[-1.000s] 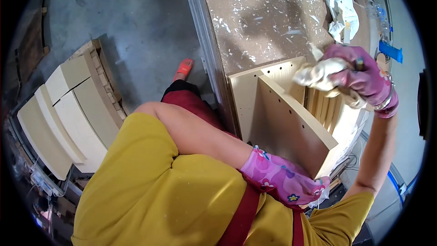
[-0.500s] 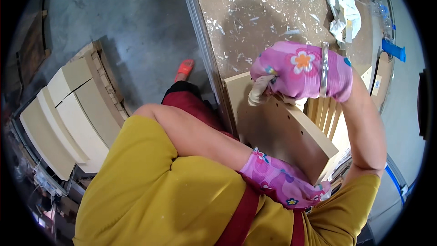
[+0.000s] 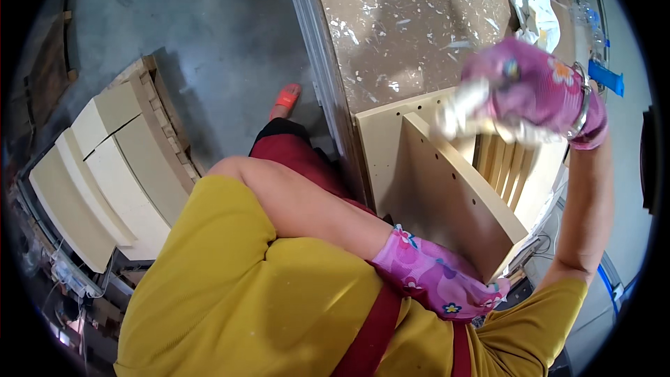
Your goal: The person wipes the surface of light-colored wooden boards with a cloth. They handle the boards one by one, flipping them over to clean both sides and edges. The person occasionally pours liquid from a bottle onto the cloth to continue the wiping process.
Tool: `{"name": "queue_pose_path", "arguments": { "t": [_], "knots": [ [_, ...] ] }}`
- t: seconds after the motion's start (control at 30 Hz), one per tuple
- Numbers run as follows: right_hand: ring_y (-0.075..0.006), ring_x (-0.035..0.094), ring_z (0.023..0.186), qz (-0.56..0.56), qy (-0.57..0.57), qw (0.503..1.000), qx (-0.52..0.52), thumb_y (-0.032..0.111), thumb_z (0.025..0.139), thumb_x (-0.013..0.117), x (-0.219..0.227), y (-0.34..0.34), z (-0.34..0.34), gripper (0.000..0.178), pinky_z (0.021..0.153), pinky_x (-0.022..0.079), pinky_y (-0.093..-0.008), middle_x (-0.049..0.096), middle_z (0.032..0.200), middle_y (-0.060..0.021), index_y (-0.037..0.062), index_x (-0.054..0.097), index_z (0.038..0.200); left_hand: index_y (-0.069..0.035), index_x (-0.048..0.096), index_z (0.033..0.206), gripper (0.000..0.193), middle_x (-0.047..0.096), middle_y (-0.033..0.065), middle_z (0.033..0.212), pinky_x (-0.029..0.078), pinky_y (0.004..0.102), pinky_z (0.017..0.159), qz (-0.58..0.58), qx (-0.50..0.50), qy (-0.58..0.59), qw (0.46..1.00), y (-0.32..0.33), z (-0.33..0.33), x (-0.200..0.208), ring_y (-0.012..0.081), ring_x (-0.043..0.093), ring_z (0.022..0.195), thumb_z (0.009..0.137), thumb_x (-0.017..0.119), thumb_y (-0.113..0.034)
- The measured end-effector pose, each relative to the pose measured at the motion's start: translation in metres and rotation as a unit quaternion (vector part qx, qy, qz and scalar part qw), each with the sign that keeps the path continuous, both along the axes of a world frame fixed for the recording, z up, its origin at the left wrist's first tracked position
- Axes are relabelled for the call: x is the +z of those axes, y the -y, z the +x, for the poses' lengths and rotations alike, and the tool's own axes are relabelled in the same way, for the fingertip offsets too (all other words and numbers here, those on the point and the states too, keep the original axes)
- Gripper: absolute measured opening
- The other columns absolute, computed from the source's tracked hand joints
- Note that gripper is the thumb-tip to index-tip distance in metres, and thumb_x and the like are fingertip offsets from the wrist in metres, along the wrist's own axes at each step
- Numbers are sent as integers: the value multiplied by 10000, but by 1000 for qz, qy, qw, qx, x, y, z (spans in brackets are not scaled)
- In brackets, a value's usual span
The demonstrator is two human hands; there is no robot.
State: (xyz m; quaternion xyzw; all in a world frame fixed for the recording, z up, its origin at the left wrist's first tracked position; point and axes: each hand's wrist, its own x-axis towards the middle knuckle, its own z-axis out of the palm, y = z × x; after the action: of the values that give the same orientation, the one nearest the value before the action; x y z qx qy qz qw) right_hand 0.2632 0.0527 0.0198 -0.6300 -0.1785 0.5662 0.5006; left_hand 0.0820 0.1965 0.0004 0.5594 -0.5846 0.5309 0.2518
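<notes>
A beige board (image 3: 466, 199) with a row of dark drilled holes along its edge stands tilted in front of me. My left hand (image 3: 447, 283), in a pink flowered sleeve, is at the board's near lower end; its fingers are hidden. My right hand (image 3: 520, 94) is raised over the far part of the board's holed edge. It wears a whitish glove under a similar flowered cover with a silvery band at the wrist. Motion smears its fingers, so I cannot make out whether they hold anything. Behind the tilted board stands another beige panel (image 3: 384, 143), also with holes.
A brown worktop (image 3: 412, 28) spotted with white flakes lies beyond the boards, with a crumpled white bag (image 3: 532, 3) at its right. Several narrow boards (image 3: 499, 167) stand right of the tilted board. At left, pale panels (image 3: 132, 174) lie stacked on a wooden pallet (image 3: 167, 115).
My right hand has moved right and away from the board's upper edge, uncovering more of the holes. My left hand stays at the near end. The view has shifted slightly.
</notes>
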Motion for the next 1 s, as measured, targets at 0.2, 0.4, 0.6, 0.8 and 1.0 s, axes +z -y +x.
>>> {"name": "queue_pose_path", "arguments": {
  "t": [0.2, 0.4, 0.6, 0.8, 1.0],
  "knots": [
    [-230, 642, 888, -62, 255, 958, 116, 94, 786, 682, -22, -32, -37, 447, 773, 539, -349, 637, 1044, -118, 76, 560, 1216, 42, 547, 1014, 186, 569, 139, 1020, 420, 461, 917, -2, 26, 5, 1000, 7, -7, 0, 295, 559, 986, 841, 494, 3],
    [-257, 605, 1046, -280, 177, 923, 197, 141, 803, 675, -20, -73, -28, 473, 911, 474, -371, 624, 1135, -121, 40, 559, 1250, 4, 525, 1139, 243, 577, 86, 1084, 420, 347, 941, 14, 71, 43, 997, 15, -23, -5, 199, 553, 1013, 904, 494, -47],
    [-190, 642, 855, -68, 54, 985, -152, 282, 883, 558, 55, 40, -58, 473, 609, 547, -245, 605, 1052, -169, -18, 489, 1242, -41, 482, 1296, 334, 575, 34, 1176, 410, 239, 981, 103, 271, 198, 936, 39, -66, -25, 97, 540, 1065, 967, 491, -94],
    [-240, 624, 993, -131, 362, 644, -661, 246, 822, 575, 175, 138, -252, 569, 883, 513, -357, 606, 1149, -161, -30, 470, 1309, -95, 416, 1356, 402, 562, 76, 1177, 428, 314, 980, 50, 745, 661, 73, -10, -18, 8, 183, 543, 1100, 964, 496, -137],
    [-228, 621, 1002, -245, 415, 572, -663, 209, 801, 622, 170, 48, -321, 575, 853, 506, -344, 604, 1175, -143, -13, 475, 1311, -156, 481, 1199, 285, 558, 79, 1016, 496, 410, 812, 14, 570, 788, -231, -33, 46, 34, 266, 563, 965, 942, 511, -275]
  ]
}}
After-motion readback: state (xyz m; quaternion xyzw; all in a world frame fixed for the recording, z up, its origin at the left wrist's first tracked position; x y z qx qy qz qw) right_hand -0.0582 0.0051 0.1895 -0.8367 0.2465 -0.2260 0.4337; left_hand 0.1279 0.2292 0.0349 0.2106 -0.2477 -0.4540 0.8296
